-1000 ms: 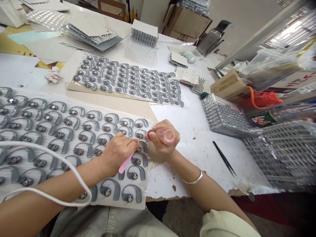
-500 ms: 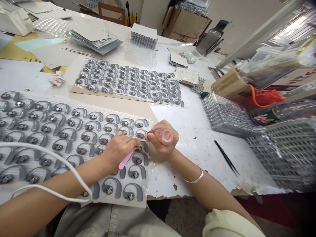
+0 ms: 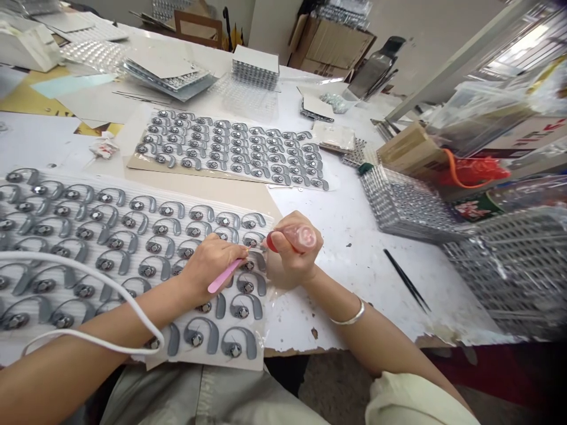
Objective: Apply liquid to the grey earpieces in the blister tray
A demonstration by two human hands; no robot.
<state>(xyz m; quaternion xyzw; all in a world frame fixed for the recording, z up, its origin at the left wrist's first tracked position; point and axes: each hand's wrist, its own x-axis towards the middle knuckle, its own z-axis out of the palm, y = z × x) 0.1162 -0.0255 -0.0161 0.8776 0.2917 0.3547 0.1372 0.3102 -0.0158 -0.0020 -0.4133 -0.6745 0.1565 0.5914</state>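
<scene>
My left hand (image 3: pixel 211 262) is closed in a pinch on pink tweezers (image 3: pixel 222 277), whose broad end sticks out toward me; their tips are too small to make out. Wrapped in my right hand (image 3: pixel 295 254) is a squeeze bottle (image 3: pixel 305 237) with a red collar, tilted so its nozzle points left at the right edge of the near board. Both hands meet over that near board (image 3: pixel 212 357), which bears rows of grey hook-shaped earphone parts (image 3: pixel 243 308) with round metallic centres and fine wires. The parts right under my fingers are partly hidden.
A second board of earphone parts (image 3: pixel 234 147) lies farther back. Black tweezers (image 3: pixel 405 278) rest right of my right arm. Stacked metallic trays (image 3: pixel 407 203) and a cardboard box (image 3: pixel 411 150) stand at the right. A white cable (image 3: pixel 110 283) loops over my left forearm.
The pink tweezers' broad end has swung slightly left and up. The bottle has tilted a little more to the right. Both hands stay at the same spot on the board.
</scene>
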